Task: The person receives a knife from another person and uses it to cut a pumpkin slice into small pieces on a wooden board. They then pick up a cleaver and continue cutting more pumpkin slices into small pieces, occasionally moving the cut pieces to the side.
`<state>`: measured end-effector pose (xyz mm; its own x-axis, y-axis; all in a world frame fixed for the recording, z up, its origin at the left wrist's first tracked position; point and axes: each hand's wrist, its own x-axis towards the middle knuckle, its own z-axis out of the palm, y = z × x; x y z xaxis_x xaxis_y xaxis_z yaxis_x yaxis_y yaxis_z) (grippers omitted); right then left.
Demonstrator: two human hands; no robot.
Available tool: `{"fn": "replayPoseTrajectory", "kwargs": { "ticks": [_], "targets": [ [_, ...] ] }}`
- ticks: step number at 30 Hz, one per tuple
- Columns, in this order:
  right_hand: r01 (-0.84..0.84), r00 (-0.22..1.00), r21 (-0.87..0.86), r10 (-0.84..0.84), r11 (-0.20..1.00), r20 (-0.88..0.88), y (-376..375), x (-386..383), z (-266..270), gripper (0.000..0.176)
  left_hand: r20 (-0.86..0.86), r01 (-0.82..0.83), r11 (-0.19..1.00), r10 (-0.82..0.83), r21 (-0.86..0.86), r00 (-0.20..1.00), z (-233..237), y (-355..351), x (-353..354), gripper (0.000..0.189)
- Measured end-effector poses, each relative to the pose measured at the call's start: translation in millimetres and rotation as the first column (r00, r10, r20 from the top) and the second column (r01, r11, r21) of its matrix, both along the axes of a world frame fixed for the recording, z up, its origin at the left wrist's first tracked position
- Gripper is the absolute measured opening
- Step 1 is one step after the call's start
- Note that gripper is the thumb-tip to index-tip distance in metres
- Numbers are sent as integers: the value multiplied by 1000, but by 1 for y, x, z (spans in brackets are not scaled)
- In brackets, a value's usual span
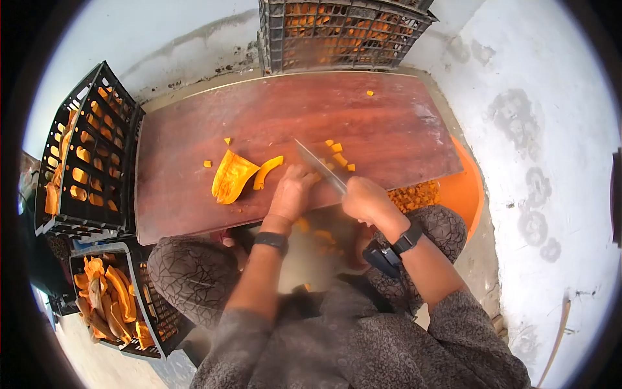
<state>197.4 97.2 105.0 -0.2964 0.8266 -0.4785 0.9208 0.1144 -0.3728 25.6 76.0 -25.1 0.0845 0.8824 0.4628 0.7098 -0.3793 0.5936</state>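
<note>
Left hand (pixel 293 192) knuckles-up, right hand (pixel 366 198) in a fist.

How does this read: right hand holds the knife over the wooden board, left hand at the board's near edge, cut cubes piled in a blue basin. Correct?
No. The head view shows the basin is orange, not blue; the right hand, knife, wooden board, left hand and cut cubes are as stated.

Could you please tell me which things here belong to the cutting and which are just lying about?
In use: knife in right hand; left hand beside blade; pumpkin slices; cubes; board; basin.
Lying about: crates of pumpkin around the board, untouched.
</note>
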Motion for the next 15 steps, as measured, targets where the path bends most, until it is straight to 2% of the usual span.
{"fn": "replayPoseTrajectory", "kwargs": {
  "ticks": [1,3,4,6,7,9,10,12,13,15],
  "targets": [
    [1,1000,-1,-1,1000,0,0,-1,-5,26,0,1,1000,-1,-1,1000,-3,1,0,35],
    [-166,985,274,172,947,3,-1,-1,-24,22,3,-4,1000,4,-1,1000,-6,2,0,35],
    [-169,985,276,175,946,4,-2,-3,-33,22,4,-7,1000,7,1,1000,-4,2,1,35],
    [-69,997,362,59,930,39,-6,-9,-43,16,73,-23,999,20,42,997,-1,0,2,13],
    [-70,997,366,60,928,39,-4,-6,-40,16,72,-24,999,21,47,997,-4,1,1,13],
    [185,969,0,-182,983,-170,0,0,-29,27,29,-40,999,39,17,999,-10,0,-1,14],
    [182,969,1,-179,983,-173,0,0,-24,27,27,-42,999,41,18,999,-10,-2,-2,14],
    [275,938,-125,-294,953,-182,-1,1,-15,31,59,-62,997,60,37,996,-10,-3,0,14],
    [278,937,-121,-296,953,-184,-1,4,-18,31,59,-59,997,57,42,997,-8,-3,1,14],
    [141,975,63,-127,988,-180,-5,8,-27,32,87,-63,998,62,6,994,-8,-5,1,14]
  ]
}}
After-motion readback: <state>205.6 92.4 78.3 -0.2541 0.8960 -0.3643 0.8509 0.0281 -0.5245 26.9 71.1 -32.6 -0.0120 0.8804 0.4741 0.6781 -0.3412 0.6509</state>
